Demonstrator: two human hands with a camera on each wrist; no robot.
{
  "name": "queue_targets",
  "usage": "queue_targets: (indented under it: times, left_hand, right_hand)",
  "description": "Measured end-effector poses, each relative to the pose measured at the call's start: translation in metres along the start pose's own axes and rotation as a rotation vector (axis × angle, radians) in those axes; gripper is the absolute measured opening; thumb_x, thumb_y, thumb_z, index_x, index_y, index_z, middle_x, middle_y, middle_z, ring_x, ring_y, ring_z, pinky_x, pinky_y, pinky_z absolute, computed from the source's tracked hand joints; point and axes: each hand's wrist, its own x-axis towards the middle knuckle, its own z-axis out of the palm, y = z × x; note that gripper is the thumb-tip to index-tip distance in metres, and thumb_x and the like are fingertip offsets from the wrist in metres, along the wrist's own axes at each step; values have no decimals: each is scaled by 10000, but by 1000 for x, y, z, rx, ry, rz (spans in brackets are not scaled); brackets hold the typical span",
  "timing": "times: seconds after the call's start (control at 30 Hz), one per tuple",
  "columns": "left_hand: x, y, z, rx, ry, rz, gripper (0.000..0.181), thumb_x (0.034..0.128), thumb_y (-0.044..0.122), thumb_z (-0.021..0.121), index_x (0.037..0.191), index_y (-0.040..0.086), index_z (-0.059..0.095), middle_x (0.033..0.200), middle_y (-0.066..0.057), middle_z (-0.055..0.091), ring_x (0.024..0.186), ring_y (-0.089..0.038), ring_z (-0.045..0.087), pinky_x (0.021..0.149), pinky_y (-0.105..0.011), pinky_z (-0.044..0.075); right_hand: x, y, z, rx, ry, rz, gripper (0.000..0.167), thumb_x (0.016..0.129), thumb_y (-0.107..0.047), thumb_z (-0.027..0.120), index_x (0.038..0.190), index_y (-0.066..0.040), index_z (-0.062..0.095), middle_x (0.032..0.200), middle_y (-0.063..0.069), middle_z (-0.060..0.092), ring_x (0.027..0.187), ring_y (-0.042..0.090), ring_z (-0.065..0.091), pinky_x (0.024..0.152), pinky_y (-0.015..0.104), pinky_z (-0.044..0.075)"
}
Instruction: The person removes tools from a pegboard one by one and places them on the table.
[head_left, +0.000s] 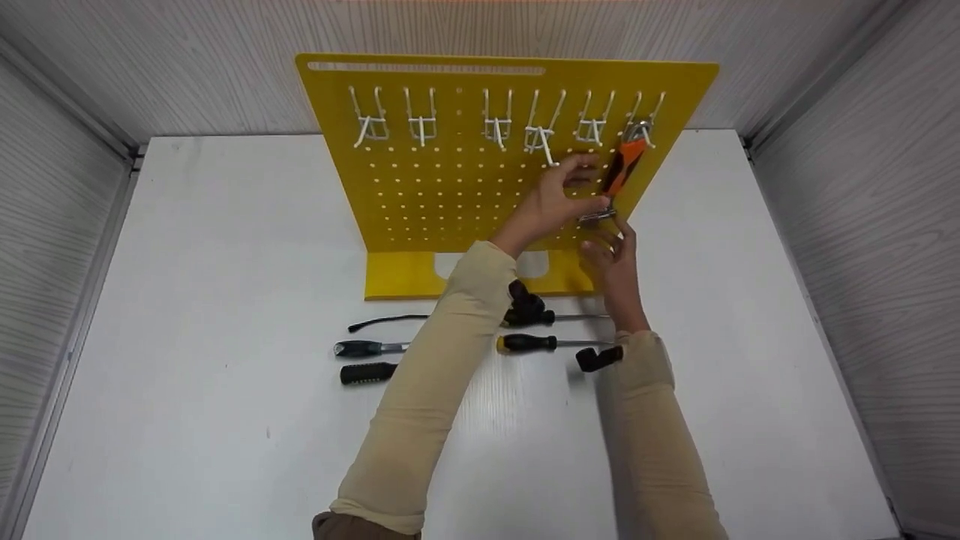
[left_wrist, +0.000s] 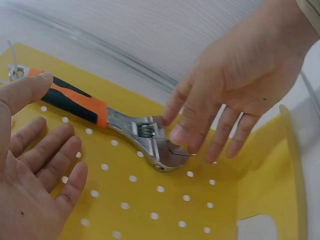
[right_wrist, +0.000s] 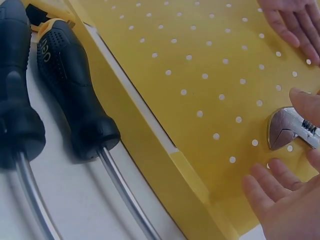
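An adjustable wrench (head_left: 627, 161) with an orange and black handle hangs head-down from the rightmost white hook (head_left: 649, 131) of the yellow pegboard (head_left: 420, 217). My left hand (head_left: 544, 210) is beside it on the left, fingers spread and thumb reaching across near the handle (left_wrist: 65, 100). Below and to the right, my right hand (head_left: 621, 274) has relaxed fingers close to the steel wrench head (right_wrist: 285, 129). Whether either hand touches the wrench, I cannot tell. Neither hand grips anything.
Several more white hooks (head_left: 421, 124) line the board's top. In front of its base lie screwdrivers (head_left: 529, 343), a dark-handled tool (head_left: 360, 348), a black-handled tool (head_left: 367, 373) and a thin black rod (head_left: 386, 321), partly hidden by my left arm.
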Motion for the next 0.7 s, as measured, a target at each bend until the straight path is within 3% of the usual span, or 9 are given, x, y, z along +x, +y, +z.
queue_targets:
  times: [0.27,0.57,0.7]
  left_hand:
    - [7,14,4,55,-27,-9,627,915,228,658,1454,111,360,1389,-66,486,1304,-155,462,1079,-247,390]
    - [7,15,10,72,-7,21,606,916,165,655,1440,85,361,1362,-97,509,1260,-178,509,1054,-230,414]
    - [6,16,12,63,-10,22,591,915,125,646,1431,75,362,1354,-111,523,1204,-188,552,987,-212,461]
  right_hand:
    - [1,0,6,89,11,1,663,984,-160,532,1497,-238,120,1407,113,403,1355,279,408,1118,444,362]
    - [0,-3,7,89,11,40,714,967,-220,576,1495,-256,97,1405,114,400,1314,299,457,1114,428,371]
    - [-2,-2,9,41,-2,55,725,962,-240,585,1502,-294,104,1406,114,397,1292,313,479,1085,401,405]
